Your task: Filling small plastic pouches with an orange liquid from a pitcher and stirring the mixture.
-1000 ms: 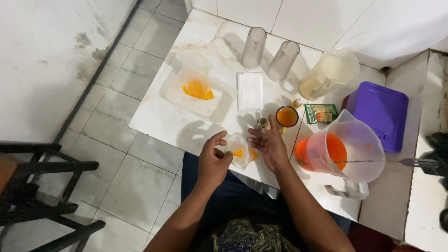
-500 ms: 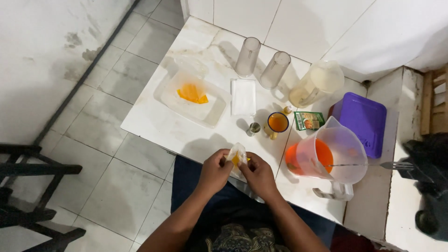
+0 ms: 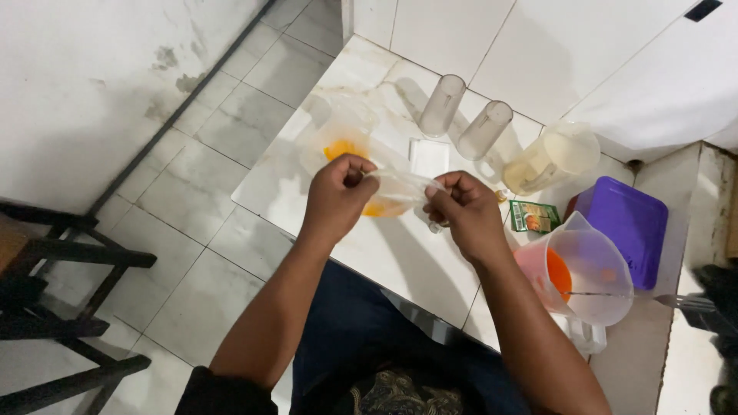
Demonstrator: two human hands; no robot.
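Starting at the far left, we see a dark wooden chair frame (image 3: 54, 307) standing on the grey tiled floor (image 3: 192, 200), well apart from the work. Next comes the white marble-look table (image 3: 384, 253), and on its left part a clear plastic tray (image 3: 327, 142) with something orange in it, partly hidden behind our hands. Our left hand (image 3: 336, 196) is clenched on one end of a small clear plastic bag (image 3: 396, 192), pinching it between thumb and fingers; the bag is held up above the table, just in front of the tray, stretched between both hands, with orange showing through its lower part. Our right hand (image 3: 465, 211) grips the other end of the bag, fingers curled tight around it. Behind the hands stand two clear tumblers (image 3: 442, 104), side by side, and a small white flat piece (image 3: 429, 156) lies before them. Further right we see a pale jug (image 3: 553, 157), a small green packet (image 3: 532, 217), a clear pitcher (image 3: 588, 273) holding orange liquid, and a purple lidded box (image 3: 626, 230) beside it.
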